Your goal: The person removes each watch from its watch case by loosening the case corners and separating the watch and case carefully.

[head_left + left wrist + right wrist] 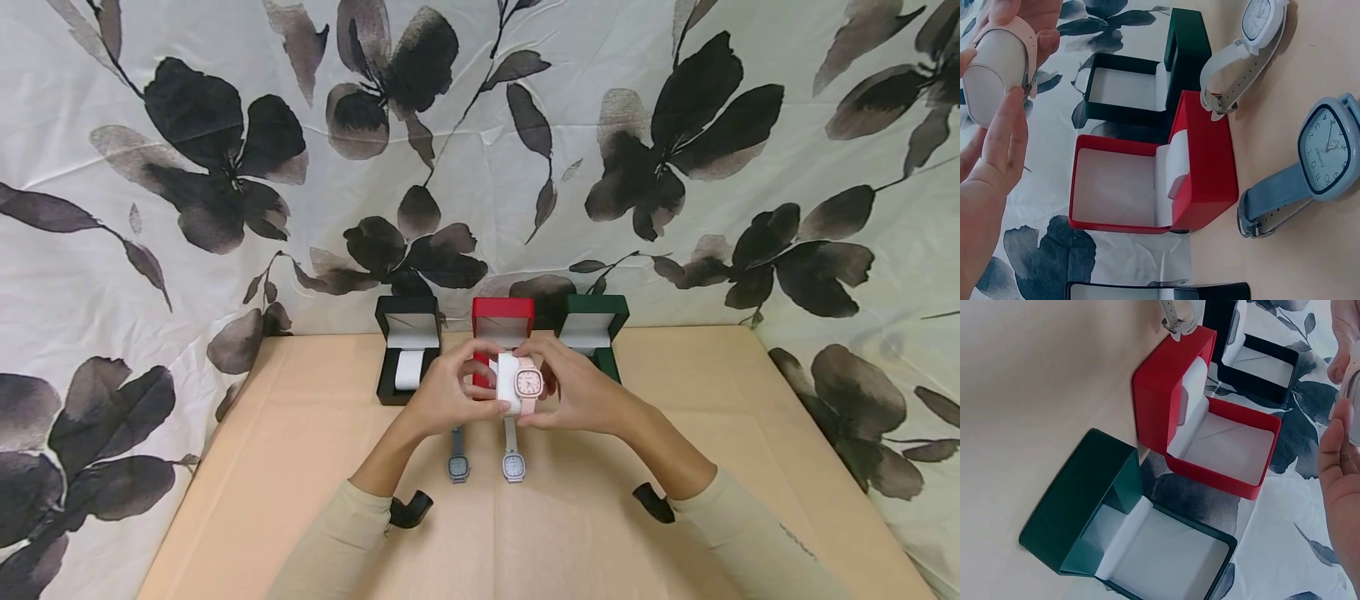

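Observation:
Both hands hold a white watch cushion (507, 382) above the table, with a pink-strapped wristwatch (528, 383) around it, its squarish dial facing up. My left hand (447, 390) pinches the bare white end between thumb and fingers. On the watch side, my right hand (588, 390) grips with thumb and curled fingers. Behind the hands is an open red watch box (503, 307), with a white cushion (1178, 162) inside it. An open green watch box (1079, 506) stands to its right; no cushion shows in it.
An open black watch box (386, 385) with a white cushion (409, 370) stands to the left. Nearer me lie a blue-grey watch (458, 467) and a white watch (513, 465). A floral cloth (480, 167) hangs behind the table (315, 400).

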{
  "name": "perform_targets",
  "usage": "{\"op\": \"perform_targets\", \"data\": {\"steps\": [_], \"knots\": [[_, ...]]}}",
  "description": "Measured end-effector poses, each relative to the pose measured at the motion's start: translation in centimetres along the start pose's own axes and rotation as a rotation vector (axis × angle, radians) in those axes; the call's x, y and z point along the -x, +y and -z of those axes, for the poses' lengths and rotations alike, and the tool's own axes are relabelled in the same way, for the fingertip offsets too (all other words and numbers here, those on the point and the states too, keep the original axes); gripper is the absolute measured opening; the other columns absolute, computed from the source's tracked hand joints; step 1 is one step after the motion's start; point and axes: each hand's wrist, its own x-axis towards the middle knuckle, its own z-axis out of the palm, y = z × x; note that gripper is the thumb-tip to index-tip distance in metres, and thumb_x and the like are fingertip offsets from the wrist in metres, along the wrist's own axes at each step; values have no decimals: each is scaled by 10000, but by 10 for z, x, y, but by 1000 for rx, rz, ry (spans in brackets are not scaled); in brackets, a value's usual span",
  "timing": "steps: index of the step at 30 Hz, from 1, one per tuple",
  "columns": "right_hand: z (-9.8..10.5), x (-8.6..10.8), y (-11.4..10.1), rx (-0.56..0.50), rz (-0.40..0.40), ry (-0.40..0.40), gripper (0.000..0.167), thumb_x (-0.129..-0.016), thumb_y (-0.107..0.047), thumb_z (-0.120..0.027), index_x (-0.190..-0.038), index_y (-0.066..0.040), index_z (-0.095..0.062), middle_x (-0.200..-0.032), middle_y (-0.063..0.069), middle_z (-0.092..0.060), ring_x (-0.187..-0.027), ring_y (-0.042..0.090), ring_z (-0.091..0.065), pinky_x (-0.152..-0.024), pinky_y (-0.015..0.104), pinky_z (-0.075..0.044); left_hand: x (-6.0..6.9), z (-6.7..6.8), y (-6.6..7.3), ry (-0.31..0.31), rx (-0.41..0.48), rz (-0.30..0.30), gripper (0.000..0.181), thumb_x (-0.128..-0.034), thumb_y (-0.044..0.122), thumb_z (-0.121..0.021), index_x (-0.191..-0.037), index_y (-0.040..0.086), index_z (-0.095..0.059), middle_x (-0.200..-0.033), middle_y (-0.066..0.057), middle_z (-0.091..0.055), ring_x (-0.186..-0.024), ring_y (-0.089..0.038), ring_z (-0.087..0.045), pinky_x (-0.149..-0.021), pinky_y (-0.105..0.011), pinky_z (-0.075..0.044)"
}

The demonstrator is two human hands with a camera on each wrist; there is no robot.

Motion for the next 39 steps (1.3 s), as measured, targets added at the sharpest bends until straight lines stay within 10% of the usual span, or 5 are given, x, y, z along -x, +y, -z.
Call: {"op": "perform_targets", "data": {"steps": [39], "knots": [[-1,3,-6,-208,-59,-30,812,-769,-41,-861,-1465,-112,-448,-1484,100,-454,-877,158,-627,-747,273,-632,5,12,2,-3,33,-13,650,-766,-20,-853,-1352,74,-588,-1279,-127,-562,-979,-278,-680,-825,-376,-644]]}}
